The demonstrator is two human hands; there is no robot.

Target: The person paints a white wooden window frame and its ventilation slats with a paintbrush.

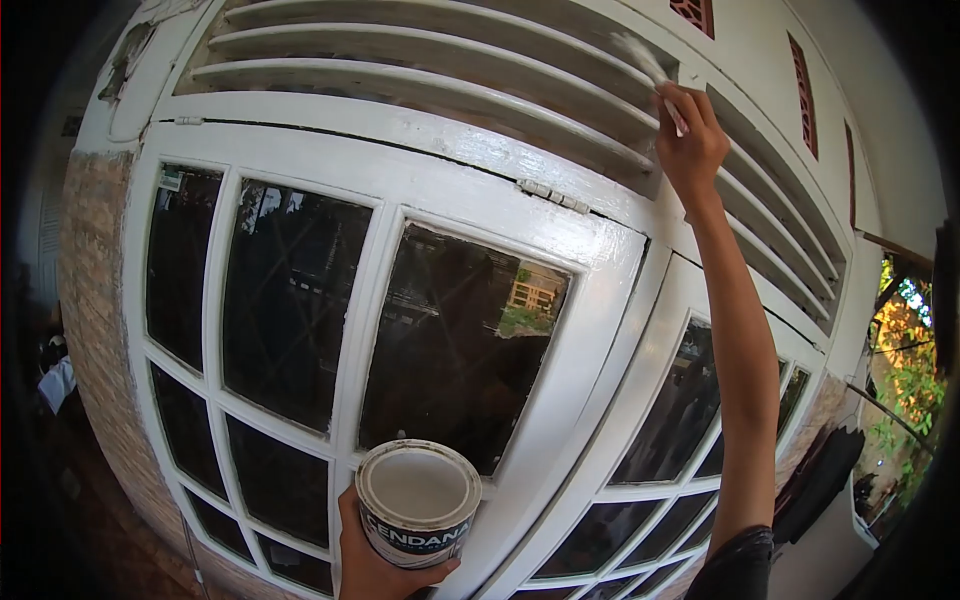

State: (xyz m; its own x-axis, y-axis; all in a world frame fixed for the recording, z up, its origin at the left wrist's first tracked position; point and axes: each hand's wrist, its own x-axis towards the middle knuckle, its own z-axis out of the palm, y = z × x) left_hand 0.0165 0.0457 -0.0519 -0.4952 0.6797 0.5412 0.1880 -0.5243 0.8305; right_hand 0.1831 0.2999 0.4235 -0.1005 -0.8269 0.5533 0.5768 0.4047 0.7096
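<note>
My left hand (385, 578) is wrapped round a paint can (418, 535) low in the view. The can has a dark label, an uncovered top and white paint inside. High on the right, my raised right hand (692, 145) grips a paintbrush (655, 68) by its handle. The brush's pale bristles, a little blurred, point up and left at the right end of the white louvre slats (430, 95) above the window. Below the slats is a white window frame (480, 215) with dark glass panes.
A second white-framed window (665, 420) stands to the right, with more slats (775, 215) above it. Metal hinges (552, 196) stick out along the top of the first frame. Stone-look wall cladding (100, 300) runs down the left. Dark clothes (825, 480) hang at the right.
</note>
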